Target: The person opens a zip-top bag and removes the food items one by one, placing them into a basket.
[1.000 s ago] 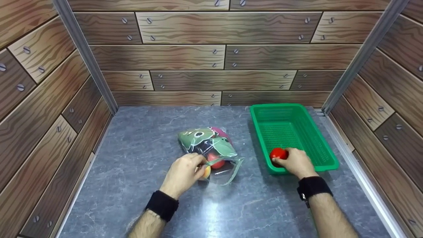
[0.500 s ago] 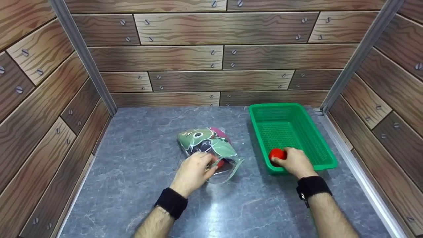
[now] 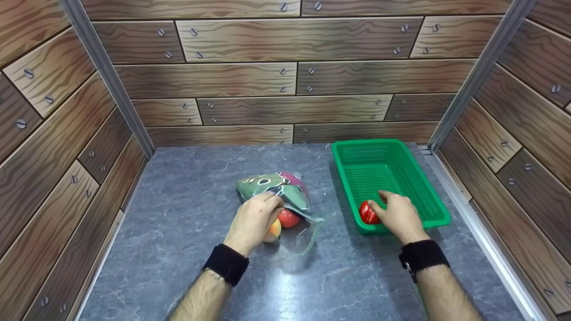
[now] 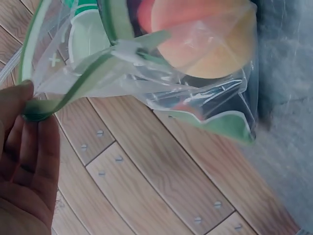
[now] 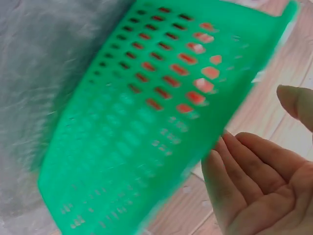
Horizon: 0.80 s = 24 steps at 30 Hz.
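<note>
Green plastic forms the basket [image 3: 366, 178] by the counter's [image 3: 192, 178] right edge, its long axis running from the near edge towards the far one. In its near-left corner sits a glossy red fruit [image 3: 367, 214]. The right hand [image 3: 401, 216] is the nearer, just right of that fruit, thumb and fingers spread wide; whether the thumb touches it, I cannot tell. Towards mid-counter, the left hand [image 3: 253, 219] pinches the rim of a printed clear bag [image 3: 296, 196] holding a peach [image 3: 276, 228] and a round red fruit [image 3: 289, 218]. The bag's mouth faces the counter's near-right corner; the glossy red fruit lies right of it, beyond the basket's left wall.
</note>
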Tool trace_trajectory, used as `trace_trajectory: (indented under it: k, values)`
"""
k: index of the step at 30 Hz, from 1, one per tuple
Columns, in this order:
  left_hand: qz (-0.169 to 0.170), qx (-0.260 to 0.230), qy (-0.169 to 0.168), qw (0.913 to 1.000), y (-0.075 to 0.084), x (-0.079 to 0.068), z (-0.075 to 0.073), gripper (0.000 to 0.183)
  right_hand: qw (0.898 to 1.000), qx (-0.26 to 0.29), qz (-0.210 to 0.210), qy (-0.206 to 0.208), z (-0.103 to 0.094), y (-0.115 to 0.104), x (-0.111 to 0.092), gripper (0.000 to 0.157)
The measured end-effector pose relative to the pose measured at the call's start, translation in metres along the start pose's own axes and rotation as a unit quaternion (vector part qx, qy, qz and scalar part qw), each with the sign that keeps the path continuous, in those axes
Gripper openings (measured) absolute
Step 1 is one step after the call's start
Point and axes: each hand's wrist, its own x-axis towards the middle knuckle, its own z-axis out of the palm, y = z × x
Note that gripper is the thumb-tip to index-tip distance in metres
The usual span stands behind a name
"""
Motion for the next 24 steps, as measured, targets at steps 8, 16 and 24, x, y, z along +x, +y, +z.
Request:
trace_trajectory:
  k: [8, 16, 24]
  values:
    - [0.003, -0.016, 0.056, 0.9983, -0.008, 0.010, -0.019, 0.008, 0.999, 0.012, -0.039, 0.035, 0.000, -0.029, -0.009, 0.065]
    - [-0.039, -0.023, 0.101, 0.9939, -0.027, 0.014, -0.045, 0.005, 0.999, 0.019, -0.040, 0.029, 0.004, -0.035, -0.011, 0.064]
    - [-0.083, -0.021, 0.121, 0.9890, -0.027, 0.012, -0.063, 0.005, 0.994, 0.032, -0.077, 0.065, 0.011, -0.045, -0.017, 0.055]
